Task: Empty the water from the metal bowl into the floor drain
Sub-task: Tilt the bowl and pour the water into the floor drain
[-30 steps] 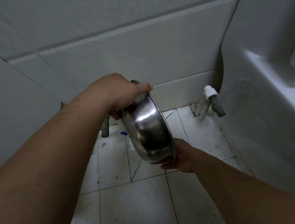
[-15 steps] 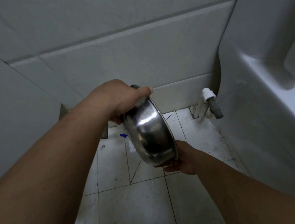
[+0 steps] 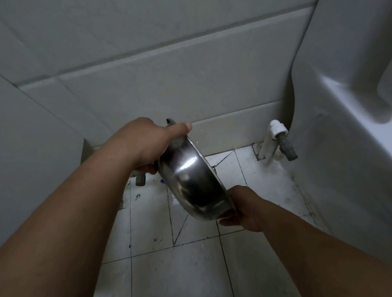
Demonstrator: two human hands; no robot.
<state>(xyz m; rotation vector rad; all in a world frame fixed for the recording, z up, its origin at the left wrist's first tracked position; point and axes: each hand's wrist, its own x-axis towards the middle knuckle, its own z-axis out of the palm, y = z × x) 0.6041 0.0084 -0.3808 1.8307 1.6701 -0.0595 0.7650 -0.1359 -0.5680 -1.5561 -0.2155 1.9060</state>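
Above tiled floor (image 3: 177, 278): left hand (image 3: 147, 140) clamps metal bowl (image 3: 190, 181) top rim, right hand (image 3: 244, 205) grips bottom rim, bowl tipped steeply

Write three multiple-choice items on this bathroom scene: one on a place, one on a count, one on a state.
1. Where is the white pipe fitting?
A. Low on the wall, right of the metal bowl
B. Inside the bowl
C. Left of the left hand

2. How many hands hold the bowl?
A. None
B. One
C. Two

3. How does the bowl sit?
A. Flat on the floor tiles
B. Tipped steeply on edge, its outside towards the camera
C. Level, mouth up

Answers:
1 A: the fitting stands by the wall base, right of the bowl.
2 C: the left hand grips the upper rim, the right hand the lower rim.
3 B: its shiny underside faces the camera, held above the floor.
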